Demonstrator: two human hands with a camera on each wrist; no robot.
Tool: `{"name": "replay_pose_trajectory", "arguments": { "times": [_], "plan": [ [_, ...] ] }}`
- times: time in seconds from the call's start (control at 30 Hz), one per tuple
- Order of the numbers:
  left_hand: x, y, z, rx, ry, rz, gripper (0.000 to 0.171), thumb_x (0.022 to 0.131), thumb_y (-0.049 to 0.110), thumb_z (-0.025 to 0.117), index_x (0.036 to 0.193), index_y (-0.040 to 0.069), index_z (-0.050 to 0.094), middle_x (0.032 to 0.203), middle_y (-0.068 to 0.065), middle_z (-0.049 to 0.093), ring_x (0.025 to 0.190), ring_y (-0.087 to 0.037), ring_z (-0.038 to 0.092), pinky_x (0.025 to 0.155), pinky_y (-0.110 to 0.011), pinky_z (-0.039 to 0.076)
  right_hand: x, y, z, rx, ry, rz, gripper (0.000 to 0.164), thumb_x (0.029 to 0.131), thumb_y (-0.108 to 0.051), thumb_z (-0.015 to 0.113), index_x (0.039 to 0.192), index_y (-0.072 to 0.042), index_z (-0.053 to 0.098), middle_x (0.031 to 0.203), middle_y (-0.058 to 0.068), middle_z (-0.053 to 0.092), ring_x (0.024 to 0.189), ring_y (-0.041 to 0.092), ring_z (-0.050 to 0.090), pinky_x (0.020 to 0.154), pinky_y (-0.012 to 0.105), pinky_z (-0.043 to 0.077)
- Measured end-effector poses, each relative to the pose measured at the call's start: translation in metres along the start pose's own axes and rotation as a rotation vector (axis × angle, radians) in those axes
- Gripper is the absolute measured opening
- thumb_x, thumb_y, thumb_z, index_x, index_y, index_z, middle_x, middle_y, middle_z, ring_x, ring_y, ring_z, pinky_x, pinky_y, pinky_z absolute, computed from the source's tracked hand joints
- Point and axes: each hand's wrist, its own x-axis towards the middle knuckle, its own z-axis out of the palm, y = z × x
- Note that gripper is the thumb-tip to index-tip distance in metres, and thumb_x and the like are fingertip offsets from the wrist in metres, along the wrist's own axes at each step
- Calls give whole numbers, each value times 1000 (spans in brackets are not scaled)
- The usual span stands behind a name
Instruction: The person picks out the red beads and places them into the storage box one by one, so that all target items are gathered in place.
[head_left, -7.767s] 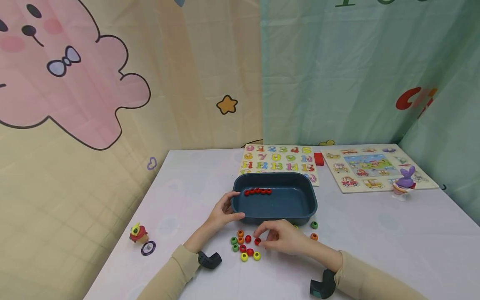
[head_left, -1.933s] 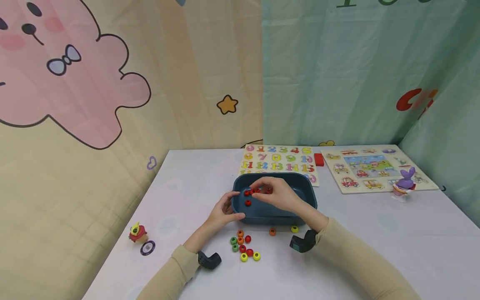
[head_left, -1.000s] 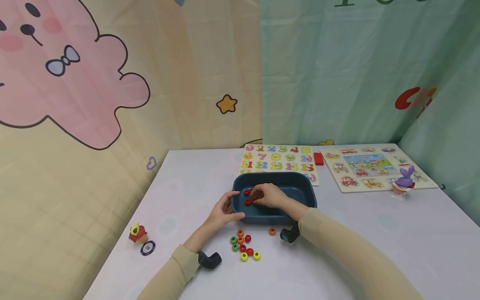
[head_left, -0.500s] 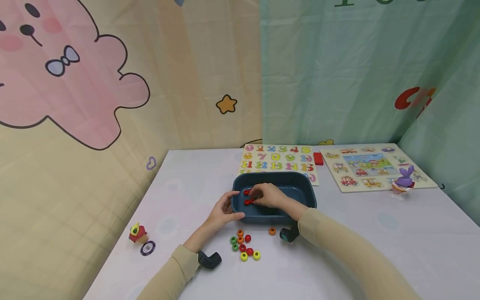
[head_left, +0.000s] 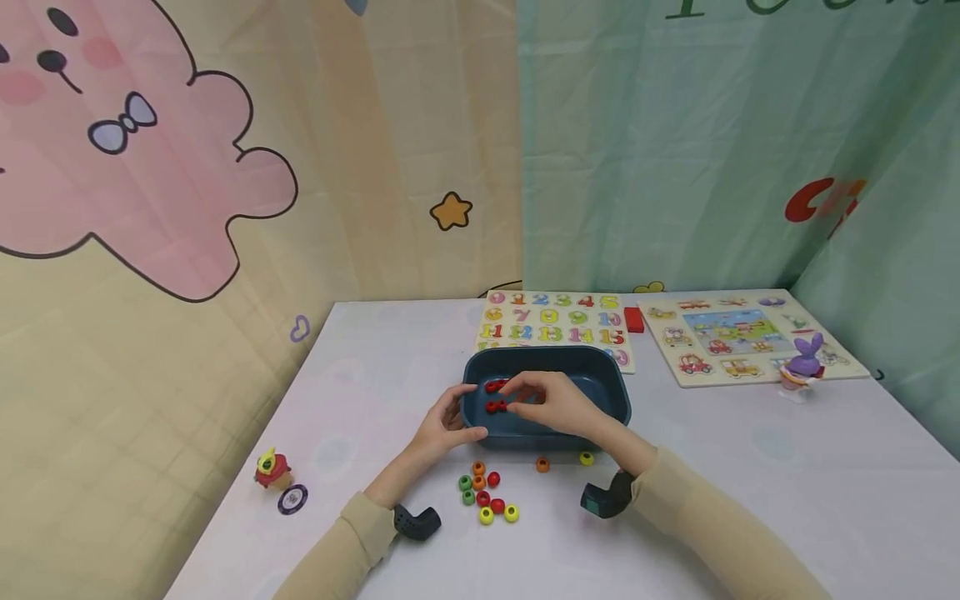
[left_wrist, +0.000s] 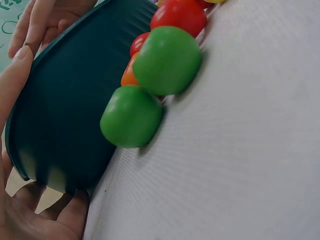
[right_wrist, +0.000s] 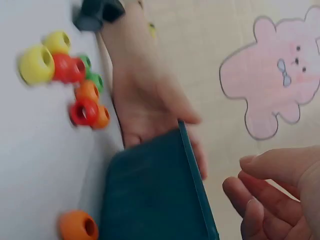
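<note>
My left hand (head_left: 442,423) grips the left end of a dark blue rectangular tray (head_left: 558,439), thumb at the front and fingers round the side. Inside, at the left, two red beads (head_left: 497,407) sit side by side in front of a back row of red beads (head_left: 491,387); my right hand hides part of that row. My right hand (head_left: 555,406) hovers over the tray, its fingertips just right of the front pair. In the right wrist view its thumb and fingers (right_wrist: 270,195) are apart with nothing between them.
In front of the tray lies a cluster of red, orange, green and yellow beads (head_left: 483,498). An orange bead (head_left: 542,464) and a yellow bead (head_left: 587,458) lie separately. Behind stand a number board (head_left: 555,317) and a picture puzzle (head_left: 738,333); small toys (head_left: 804,362) sit at the sides.
My right hand went from the table cluster into the tray with a red bead, set it beside another in the front row, and has just lifted back. My left hand kept its grip.
</note>
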Motion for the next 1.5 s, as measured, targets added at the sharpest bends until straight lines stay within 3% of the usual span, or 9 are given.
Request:
{"name": "replay_pose_trajectory", "arguments": {
  "times": [0.13, 0.27, 0.47, 0.73, 1.27, 1.5],
  "plan": [
    [-2, 8, 0, -15, -26, 4, 69, 76, 14, 71, 133, 5, 32, 140, -17, 29, 126, -32, 31, 98, -39, 33, -19, -11, 8, 44, -13, -103, 21, 83, -25, 64, 100, -13, 64, 94, 0, 63, 75, 11, 55, 62, 27, 50],
    [-6, 22, 1, -22, -49, 3, 70, 78, 10, 69, 133, -2, 29, 140, -22, 26, 126, -36, 29, 100, -43, 30, -32, -16, 21, 51, -66, -148, 19, 82, -21, 65, 100, -12, 64, 92, -1, 64, 74, 6, 55, 61, 23, 50],
    [-7, 25, 1, -23, -58, 15, 70, 78, 9, 68, 133, -4, 27, 138, -25, 26, 125, -38, 30, 100, -46, 29, -40, -14, 42, -1, -136, -148, 21, 82, -16, 65, 102, -15, 64, 92, -2, 64, 65, 4, 49, 56, 19, 47],
    [-8, 25, 3, -25, -56, 28, 71, 77, 11, 70, 133, -3, 28, 138, -26, 26, 123, -41, 30, 98, -45, 32, -43, -5, 58, -45, -167, -157, 21, 83, -20, 64, 104, -20, 63, 96, -12, 61, 68, 1, 49, 59, 17, 46],
    [-6, 26, 2, -17, -40, 19, 71, 76, 15, 71, 133, -1, 30, 139, -24, 27, 124, -38, 32, 97, -42, 33, -43, 10, 66, -113, -179, -160, 23, 81, -16, 65, 104, -21, 63, 95, -14, 60, 71, 3, 48, 58, 15, 43],
    [-6, 25, 2, -30, -44, 18, 72, 76, 13, 71, 133, -2, 29, 138, -25, 27, 124, -39, 32, 98, -43, 32, -44, 5, 61, -126, -171, -149, 24, 81, -19, 66, 104, -21, 63, 94, -13, 60, 71, 5, 49, 60, 16, 44]
  ]
}}
